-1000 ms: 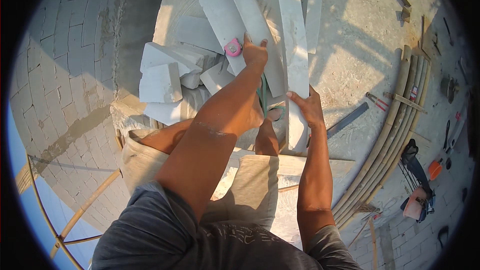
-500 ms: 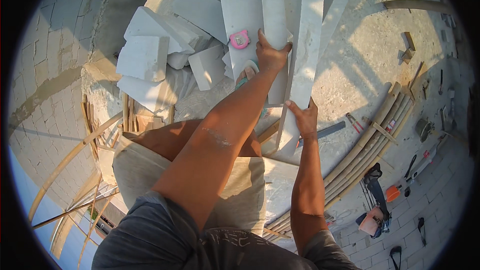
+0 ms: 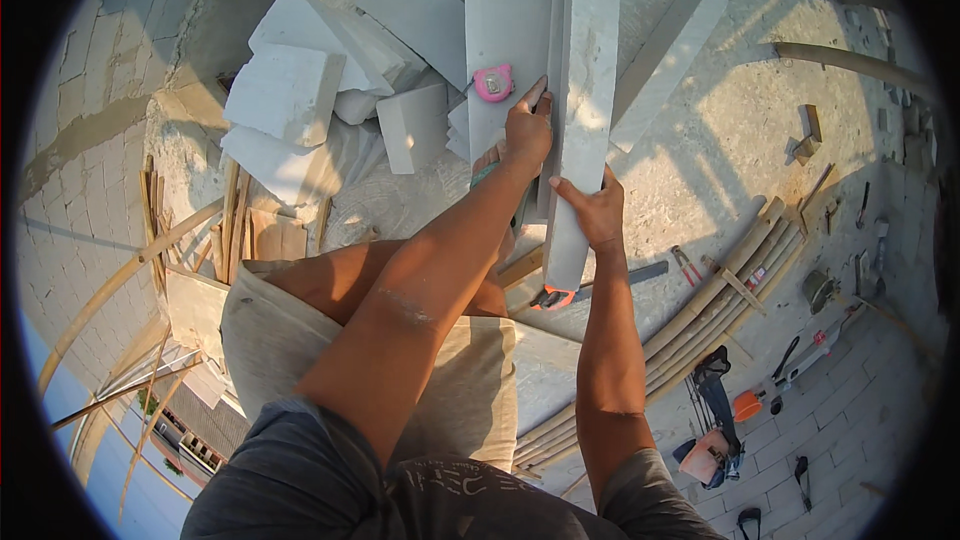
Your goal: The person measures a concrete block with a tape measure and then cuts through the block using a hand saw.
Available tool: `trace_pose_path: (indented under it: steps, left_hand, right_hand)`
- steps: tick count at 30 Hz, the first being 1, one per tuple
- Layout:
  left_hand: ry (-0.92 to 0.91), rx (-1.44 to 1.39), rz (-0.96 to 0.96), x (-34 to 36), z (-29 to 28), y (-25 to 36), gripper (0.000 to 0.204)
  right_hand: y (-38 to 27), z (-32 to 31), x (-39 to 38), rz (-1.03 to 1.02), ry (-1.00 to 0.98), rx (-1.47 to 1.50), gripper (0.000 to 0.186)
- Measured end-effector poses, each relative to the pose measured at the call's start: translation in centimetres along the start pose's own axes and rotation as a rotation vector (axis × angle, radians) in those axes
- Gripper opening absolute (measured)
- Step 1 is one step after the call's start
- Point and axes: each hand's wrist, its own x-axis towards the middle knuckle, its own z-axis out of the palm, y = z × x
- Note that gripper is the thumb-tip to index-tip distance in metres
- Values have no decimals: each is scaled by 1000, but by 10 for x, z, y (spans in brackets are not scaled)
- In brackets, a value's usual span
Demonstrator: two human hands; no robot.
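A long pale block strip [image 3: 592, 70] stands lengthwise before me, tilted on its narrow side. My right hand [image 3: 593, 208] grips it near the lower end, thumb on the left face and fingers round the right edge. My left hand [image 3: 528, 128] is closed at the left edge of a second, narrower strip [image 3: 553, 40] beside it; its fingertips are partly hidden. Left of these lies a wide block slab [image 3: 500, 0] with a pink tape measure [image 3: 493, 83] on it. Below the held strip shows the orange-and-black handle [image 3: 552, 297] of a handsaw [image 3: 635, 282].
Broken block pieces [image 3: 290, 90] are heaped at the left. Another block strip [image 3: 668, 60] slants on the concrete at the right. Bundled bamboo poles [image 3: 690, 310], red-handled pincers [image 3: 687, 265] and a bucket [image 3: 740, 447] lie farther right. Wooden sticks [image 3: 235, 215] stand at left.
The right strip has swung left against its neighbour, now more upright in view, with my right hand on it. My left hand has slid down and left. The saw handle has come into sight.
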Motion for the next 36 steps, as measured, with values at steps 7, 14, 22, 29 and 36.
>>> trace_pose_path:
  steps: [7, 14, 22, 29, 36]
  left_hand:
    - [-3, -22, 102, 4, 0, -13, 41]
    - [-193, -133, -48, 1, -7, -5, 39]
    - [-56, -238, -119, 1, -7, 4, 36]
    - [31, -193, -145, -2, -4, 10, 43]
    - [44, -31, -266, 1, -9, 11, 39]
  right_hand:
    - [-12, 7, 5, -29, 70, -148, 85]
    - [-25, 21, 5, -149, 183, -432, 92]
    - [-26, 40, 4, -291, 431, -526, 67]
    - [-32, 42, 31, -390, 522, -470, 70]
    - [-22, 49, 43, -370, 496, -501, 85]
